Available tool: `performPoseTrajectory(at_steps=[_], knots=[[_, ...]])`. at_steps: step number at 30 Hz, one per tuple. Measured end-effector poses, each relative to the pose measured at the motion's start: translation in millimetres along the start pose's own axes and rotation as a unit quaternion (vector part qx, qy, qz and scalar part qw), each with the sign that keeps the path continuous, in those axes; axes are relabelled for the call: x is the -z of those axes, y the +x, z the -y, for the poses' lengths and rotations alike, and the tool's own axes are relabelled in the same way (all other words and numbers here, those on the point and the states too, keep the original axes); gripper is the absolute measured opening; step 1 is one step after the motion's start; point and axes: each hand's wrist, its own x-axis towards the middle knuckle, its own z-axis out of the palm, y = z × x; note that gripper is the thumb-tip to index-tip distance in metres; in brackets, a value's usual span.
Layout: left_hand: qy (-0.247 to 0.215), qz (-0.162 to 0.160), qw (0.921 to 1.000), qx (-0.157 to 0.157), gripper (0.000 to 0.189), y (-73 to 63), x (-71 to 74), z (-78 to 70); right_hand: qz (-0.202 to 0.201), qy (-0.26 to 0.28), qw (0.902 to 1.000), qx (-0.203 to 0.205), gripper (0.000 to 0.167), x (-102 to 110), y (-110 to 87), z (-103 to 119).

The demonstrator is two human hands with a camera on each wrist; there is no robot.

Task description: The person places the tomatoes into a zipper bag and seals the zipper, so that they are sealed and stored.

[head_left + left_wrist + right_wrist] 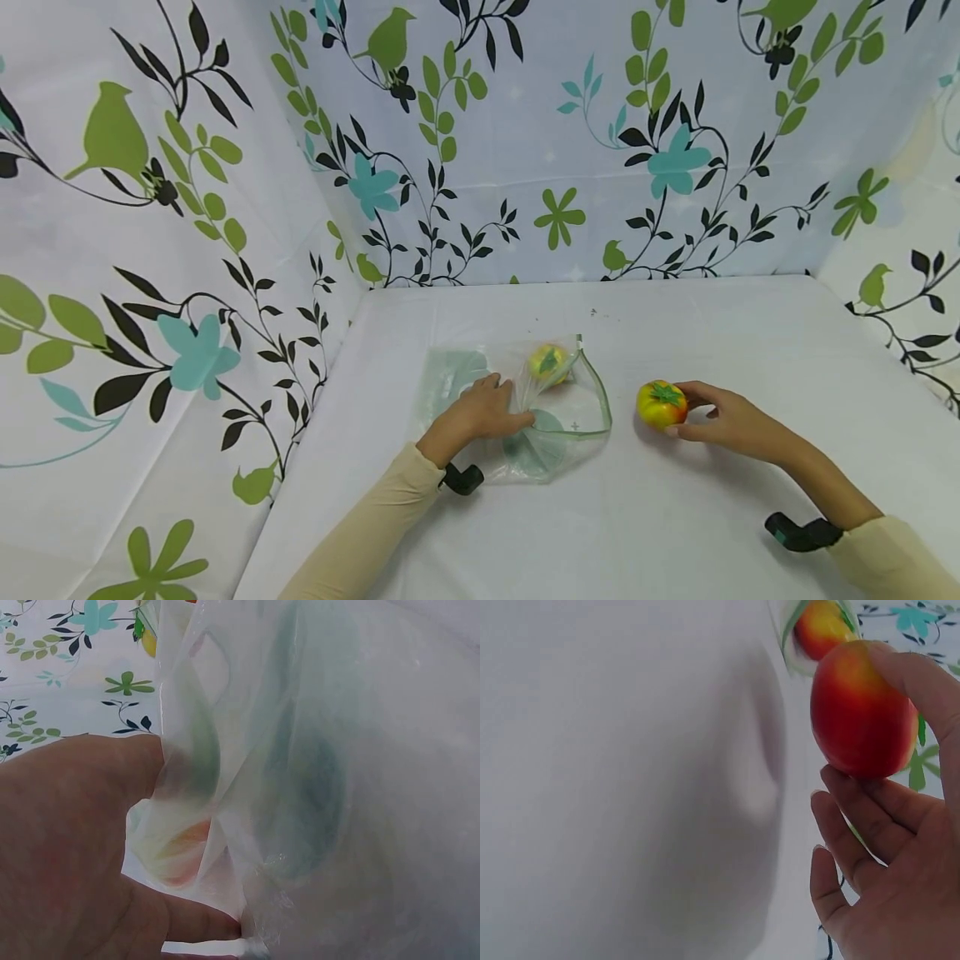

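Note:
A clear zip bag (457,375) with a green-edged mouth and pale green print lies on the table, mouth toward the right. Inside it, near the mouth, is a yellow-red tomato (548,364) with a green leafy top. My left hand (483,408) grips the bag's plastic close to the mouth; in the left wrist view the thumb and a finger (199,921) pinch its film (217,847). Right of the bag, my right hand (738,423) holds a second yellow-red tomato (662,405) between thumb and fingertips. That tomato (862,712) shows its red side in the right wrist view.
A white cloth covers the table (675,525). Patterned curtains (487,192) with leaves, birds and flowers stand behind the table and along both sides. Each wrist carries a black camera mount (801,533).

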Motion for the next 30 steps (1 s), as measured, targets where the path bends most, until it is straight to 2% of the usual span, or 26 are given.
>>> performPoseTrajectory(at_steps=[8,15,23,30], knots=[[0.002,0.007,1.0,-0.003,0.09,-0.6,2.1,1.8,0.0,0.015,0.9998,0.016,0.068,-19.0,23.1,24.8],[0.001,0.015,0.9999,-0.008,0.091,-0.8,2.9,3.6,0.017,0.016,0.9993,0.029,0.069,-30.0,44.3,41.3],[-0.001,0.016,0.9999,-0.006,0.09,0.1,2.7,5.4,0.038,0.016,0.9982,0.043,0.071,-43.4,64.7,51.8],[0.006,0.019,0.9998,-0.008,0.089,0.0,3.8,7.0,0.066,0.022,0.9964,0.049,0.067,-51.9,74.7,58.8]])
